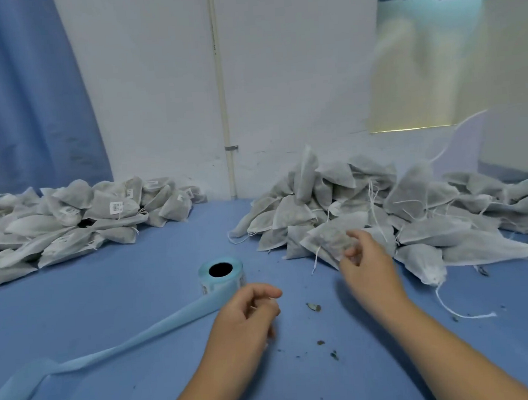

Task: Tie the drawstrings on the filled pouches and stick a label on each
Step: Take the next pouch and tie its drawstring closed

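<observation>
Pick-up step: R hand point(365, 264) pinches an untied pouch point(325, 239) at near edge of right pile point(413, 208). L hand point(245, 313) loosely curled, holding nothing, beside label roll point(221, 273) mid-counter point(106, 289). Next, prob.: draw pouch close, find strings, knot.

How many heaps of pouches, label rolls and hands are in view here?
Heaps of pouches: 2, left heap and right heap
Label roll: 1
Hands: 2, left hand and right hand
Total: 5
</observation>
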The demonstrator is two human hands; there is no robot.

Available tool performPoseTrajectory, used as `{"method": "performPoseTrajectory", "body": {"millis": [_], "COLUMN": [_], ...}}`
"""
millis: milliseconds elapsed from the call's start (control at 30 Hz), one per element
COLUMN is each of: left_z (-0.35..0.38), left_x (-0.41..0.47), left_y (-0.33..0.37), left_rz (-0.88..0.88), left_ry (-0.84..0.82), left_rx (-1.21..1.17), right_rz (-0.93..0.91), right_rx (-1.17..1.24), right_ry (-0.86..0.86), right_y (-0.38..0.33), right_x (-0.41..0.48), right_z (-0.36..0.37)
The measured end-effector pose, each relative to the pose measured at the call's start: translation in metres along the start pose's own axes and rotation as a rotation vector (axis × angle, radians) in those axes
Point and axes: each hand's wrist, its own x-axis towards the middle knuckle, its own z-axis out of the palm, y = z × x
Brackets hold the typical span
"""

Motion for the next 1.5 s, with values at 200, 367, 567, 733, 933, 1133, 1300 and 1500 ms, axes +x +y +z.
{"method": "performPoseTrajectory", "body": {"millis": [200,367,567,733,933,1133,1300,1500], "left_z": [0.032,0.036,0.025,0.016,0.003,-0.007,-0.01,-0.005], "left_x": [0.025,0.018,0.017,0.022,0.017,0.014,0.01,0.005], "left_y": [-0.003,-0.011,-0.008,-0.001,0.014,0.017,0.025,0.028], "left_rz": [-0.077,-0.031,-0.026,0.06,-0.057,-0.074,-0.093,-0.032], "left_ry": [0.139,0.07,0.077,0.139,-0.036,-0.051,-0.032,-0.01], "left_rx": [-0.027,0.082,0.102,-0.04,-0.276,-0.051,0.0,0.097], "right_rz": [0.079,0.009,-0.213,-0.569,-0.97,-0.472,-0.096,0.029], "right_rx": [-0.154,-0.19,-0.373,-0.558,-0.41,0.167,0.54,0.514], "right_ry": [-0.111,-0.045,-0.072,-0.249,-0.468,-0.591,-0.299,-0.686], "right_y": [0.027,0.032,0.018,-0.029,-0.072,-0.07,-0.062,-0.055], "right_x": [0.018,0.02,0.009,-0.029,-0.087,-0.09,-0.059,-0.059], "right_z": [-0.016,-0.016,-0.014,-0.008,0.013,0.013,0.002,0.003]}}
